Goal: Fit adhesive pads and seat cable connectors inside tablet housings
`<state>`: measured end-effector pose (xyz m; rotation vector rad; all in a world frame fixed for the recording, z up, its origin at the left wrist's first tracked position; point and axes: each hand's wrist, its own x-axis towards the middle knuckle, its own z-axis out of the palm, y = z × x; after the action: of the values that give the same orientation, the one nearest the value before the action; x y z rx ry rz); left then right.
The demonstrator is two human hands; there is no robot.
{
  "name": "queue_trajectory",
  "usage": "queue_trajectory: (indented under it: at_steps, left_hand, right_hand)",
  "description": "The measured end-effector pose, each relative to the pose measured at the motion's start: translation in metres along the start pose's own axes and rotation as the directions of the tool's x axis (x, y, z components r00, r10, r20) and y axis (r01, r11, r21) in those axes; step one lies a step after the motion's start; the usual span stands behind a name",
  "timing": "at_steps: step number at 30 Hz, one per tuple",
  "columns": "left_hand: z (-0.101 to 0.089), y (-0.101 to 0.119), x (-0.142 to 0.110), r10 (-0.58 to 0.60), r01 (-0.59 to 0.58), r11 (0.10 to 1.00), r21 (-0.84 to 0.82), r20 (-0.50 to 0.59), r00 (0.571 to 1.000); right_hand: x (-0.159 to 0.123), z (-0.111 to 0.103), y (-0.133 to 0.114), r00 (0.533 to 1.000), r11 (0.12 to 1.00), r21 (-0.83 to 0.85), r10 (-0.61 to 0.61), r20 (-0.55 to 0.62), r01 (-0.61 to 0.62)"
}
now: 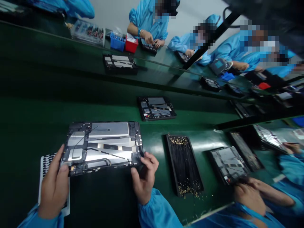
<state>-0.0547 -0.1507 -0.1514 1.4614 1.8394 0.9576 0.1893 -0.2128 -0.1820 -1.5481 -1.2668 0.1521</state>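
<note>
An opened tablet, its silver battery cells, black flex strips and thin cables exposed, is held slightly tilted over the green bench. My left hand grips its lower left corner, thumb on top along the frame. At the lower right corner, my right hand has curled fingers against the side and the thumb by the front edge. Partly covered by my left hand lies a white sheet with rows of black strips. To the right, a black tray contains many thin black cables with gold-coloured ends.
Another opened tablet lies farther back, and one more rests on the raised shelf. A co-worker's hands are at a tablet on the right. Blue and red bins stand across, near other workers. A dark post rises there.
</note>
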Motion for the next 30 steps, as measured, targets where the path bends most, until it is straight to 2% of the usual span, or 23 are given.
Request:
queue_trajectory:
  at_steps: [3, 7, 13, 18, 23, 27, 30]
  left_hand:
    - [0.001, -0.003, 0.003, 0.056, -0.056, 0.998, -0.003, -0.016, 0.998]
    - [0.001, -0.005, 0.010, 0.090, -0.090, 0.996, -0.012, -0.013, 0.996]
    - [0.005, -0.013, 0.022, 0.118, -0.117, 0.980, -0.159, -0.001, 0.993]
    - [0.012, -0.023, 0.029, 0.160, -0.155, 0.939, -0.308, -0.008, 0.987]
    - [0.016, -0.023, 0.027, 0.155, -0.141, 0.926, -0.351, 0.012, 0.988]
    - [0.005, -0.010, 0.021, 0.139, -0.114, 0.939, -0.326, 0.053, 0.989]
    - [-0.021, 0.008, 0.013, 0.112, -0.103, 0.954, -0.280, 0.015, 0.994]
  right_hand:
    - [0.003, 0.000, 0.006, 0.998, 0.996, 0.076, 0.045, 0.042, -0.048]
    - [0.011, 0.002, 0.008, 0.993, 0.997, 0.082, -0.015, 0.113, 0.006]
    - [0.009, 0.021, 0.015, 0.998, 0.993, 0.096, -0.065, 0.014, 0.063]
    - [0.005, 0.039, 0.025, 0.999, 0.983, 0.179, 0.037, -0.013, -0.034]
    - [0.005, 0.040, 0.026, 0.998, 0.965, 0.257, 0.064, -0.030, -0.054]
    - [0.015, 0.030, 0.027, 0.997, 0.961, 0.268, 0.072, -0.028, -0.062]
    - [0.057, 0.014, 0.032, 0.995, 0.967, 0.237, 0.091, 0.028, -0.095]
